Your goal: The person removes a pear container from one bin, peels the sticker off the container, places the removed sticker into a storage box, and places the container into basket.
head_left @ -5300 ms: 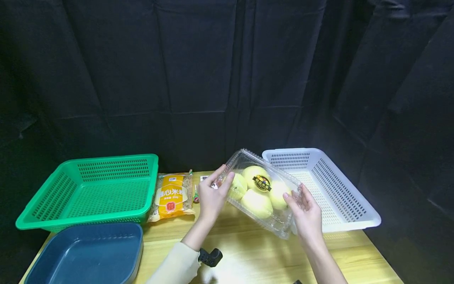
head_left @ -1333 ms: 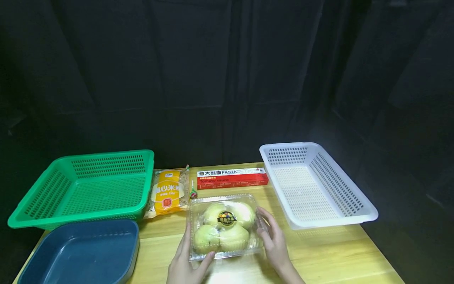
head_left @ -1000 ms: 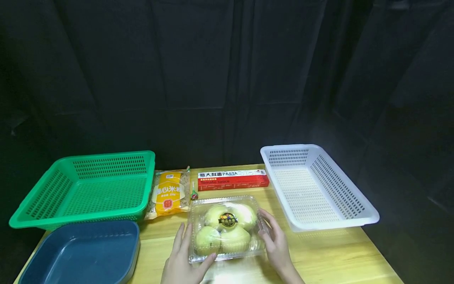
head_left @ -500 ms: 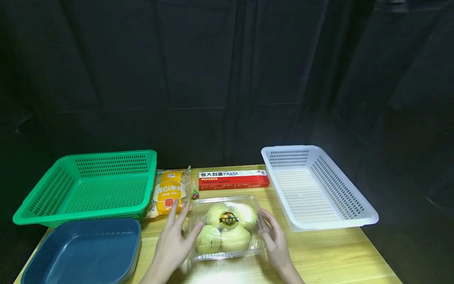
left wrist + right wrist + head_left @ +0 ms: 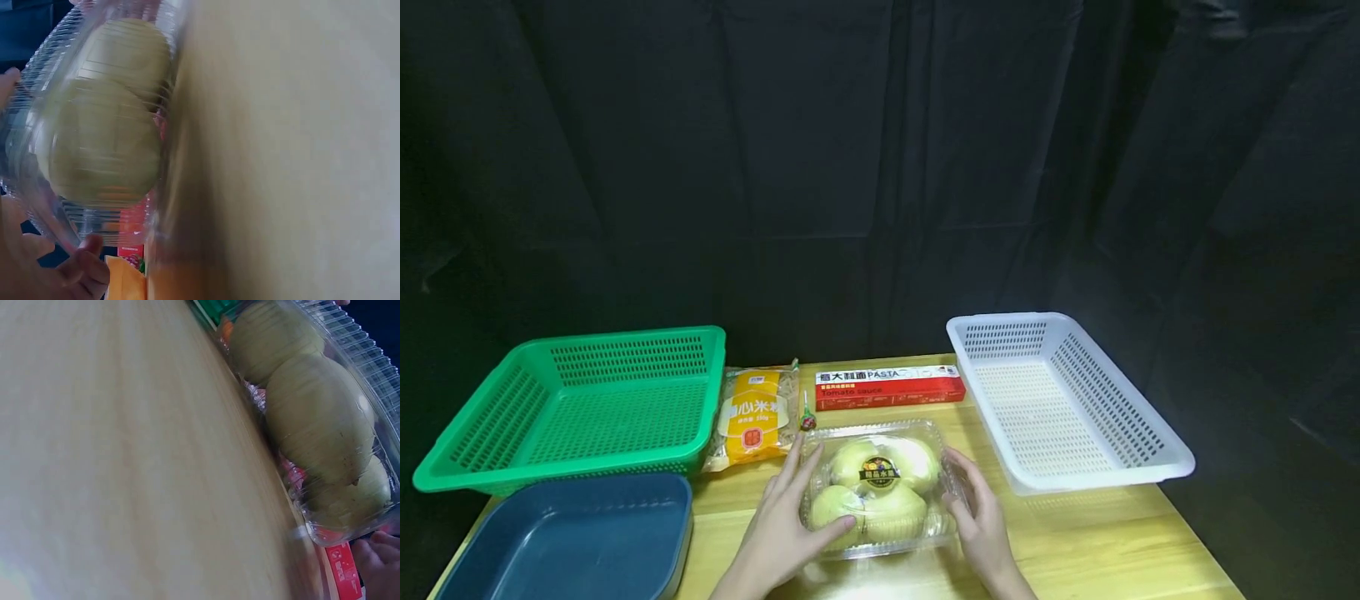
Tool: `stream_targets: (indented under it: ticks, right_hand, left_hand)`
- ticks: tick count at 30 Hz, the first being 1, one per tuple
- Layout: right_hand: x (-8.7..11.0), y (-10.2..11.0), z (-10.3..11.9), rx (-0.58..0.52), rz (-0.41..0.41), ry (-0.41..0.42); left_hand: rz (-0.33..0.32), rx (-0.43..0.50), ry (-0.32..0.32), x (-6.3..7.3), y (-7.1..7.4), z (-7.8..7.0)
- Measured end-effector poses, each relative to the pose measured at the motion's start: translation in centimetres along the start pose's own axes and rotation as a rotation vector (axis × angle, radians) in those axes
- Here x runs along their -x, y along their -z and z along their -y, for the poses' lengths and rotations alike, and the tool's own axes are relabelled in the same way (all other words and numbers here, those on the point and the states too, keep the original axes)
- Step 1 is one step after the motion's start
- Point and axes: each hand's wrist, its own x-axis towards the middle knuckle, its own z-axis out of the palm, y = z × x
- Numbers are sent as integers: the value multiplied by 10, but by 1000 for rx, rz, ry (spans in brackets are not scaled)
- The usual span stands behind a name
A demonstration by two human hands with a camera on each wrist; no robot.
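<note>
A clear plastic clamshell box of several pale yellow-green fruits sits low over the table at the front, a black label on its lid. My left hand holds its left side, thumb across the front corner and fingers along the side. In the left wrist view, bent fingers meet the box's corner. On the opposite side my right hand grips the edge, thumb near the lid's rim. Through the right wrist view the fruits show inside the box's wall, with part of the right hand at its lower corner.
Behind the box lies a red pasta box, with a lollipop and a yellow rice-noodle bag to its left. A green basket and a dark blue basin stand left, a white basket right. A black curtain hangs behind.
The box has come down from a tilted hold near the white basket to the front middle, uncovering the pasta box. The left hand moved off leftward, then returned to the box.
</note>
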Motion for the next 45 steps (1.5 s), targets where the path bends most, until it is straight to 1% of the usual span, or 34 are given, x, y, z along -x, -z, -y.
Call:
stream_targets:
  ticks: [5,11,14,16,19,22,25,27,29,35,38,40,45]
  right_hand:
    - [2,0,1,28,0,2]
    - [4,1,6,67,-15,-36]
    - [4,1,10,143,-37,-50]
    - [3,-1,13,228,-55,-34]
    - [1,-5,18,375,-90,50]
    - [-4,-13,22,496,-134,204]
    - [-11,-21,26,553,-156,335]
    - [-15,-27,29,578,-143,375]
    - [-18,-31,33,619,-115,361]
    - [-22,-36,45,756,-21,222]
    - [-23,-39,49,786,13,201]
    - [-24,-40,51,795,14,198]
    - [-25,-43,49,791,-12,197]
  left_hand:
    - [53,-24,-8,3,0,3]
    - [79,-21,16,5,-1,4]
    - [81,-23,20,6,-2,4]
    - [81,-29,23,6,-3,5]
    - [82,-43,23,6,-3,6]
    - [84,-54,21,6,-3,6]
    - [80,-56,18,4,-2,6]
    - [78,-55,20,3,-2,6]
    - [79,-50,25,2,-1,5]
    - [77,-34,15,4,-1,5]
    - [71,-23,7,4,-1,5]
    - [72,-17,6,3,-2,5]
    - [84,-13,21,2,-3,4]
